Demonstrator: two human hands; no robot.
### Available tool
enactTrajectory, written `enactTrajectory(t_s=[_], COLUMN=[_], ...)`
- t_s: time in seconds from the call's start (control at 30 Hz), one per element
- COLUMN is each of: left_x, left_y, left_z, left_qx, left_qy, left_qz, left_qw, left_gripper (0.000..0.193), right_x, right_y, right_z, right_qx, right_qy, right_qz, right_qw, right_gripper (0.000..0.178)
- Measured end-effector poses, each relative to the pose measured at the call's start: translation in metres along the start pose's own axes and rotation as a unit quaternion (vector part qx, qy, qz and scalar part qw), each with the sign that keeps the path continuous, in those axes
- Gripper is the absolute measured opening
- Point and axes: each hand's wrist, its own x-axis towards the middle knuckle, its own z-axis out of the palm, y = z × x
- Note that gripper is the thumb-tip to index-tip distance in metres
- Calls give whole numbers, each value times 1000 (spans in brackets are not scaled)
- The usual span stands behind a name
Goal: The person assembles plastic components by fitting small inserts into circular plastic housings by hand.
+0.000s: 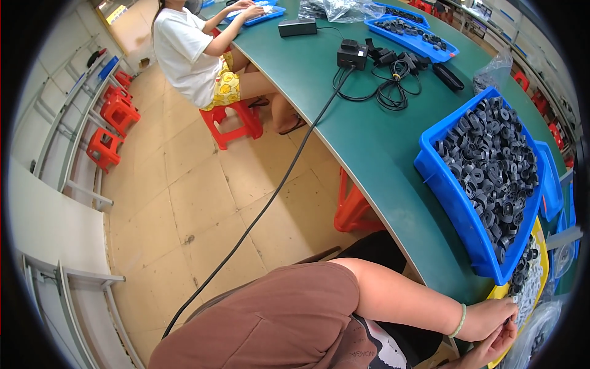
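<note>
At the lower right my left hand, with a pale green bracelet on its wrist, is closed in a pinch. A small dark piece shows at its fingertips, too small to name surely. My right hand meets it from below, its fingers curled in against the same spot; what they grip is mostly hidden. Both hands are over the near edge of a yellow tray holding small black parts and pale grey pieces.
Beside the yellow tray, a blue bin heaped with black ring-shaped parts stands on the green table. Farther off are coiled cables, a black box and a blue tray. A co-worker sits at the far left.
</note>
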Motion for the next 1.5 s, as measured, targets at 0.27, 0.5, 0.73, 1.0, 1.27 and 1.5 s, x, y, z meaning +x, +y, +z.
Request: enactTrajectory(t_s=[0.27, 0.5, 0.73, 1.0, 1.27, 1.5], left_x=[1, 2, 4, 4, 6, 6], left_y=[4, 7, 15, 23, 27, 29], left_z=[0, -3, -8, -29, -29, -30], left_qx=[7, -42, -51, 33, 69, 38], left_qy=[-1, 8, -48, -82, -103, -133], left_qz=[15, 7, 11, 28, -1, -32], left_qw=[1000, 999, 998, 996, 992, 990], left_gripper=[13, 15, 19, 25, 25, 25], right_x=[1, 2, -12, -5, 0, -2], right_y=[-1, 0, 18, 0, -16, -19], right_z=[-2, 1, -33, -2, 6, 7], right_qx=[-9, 0, 71, 66, -11, -22], right_qy=[6, 19, -17, -13, -5, 11], right_qz=[1, -13, 82, 28, -3, 5], right_qw=[1000, 1000, 994, 997, 1000, 1000], right_gripper=[32, 34, 38, 28, 24, 26])
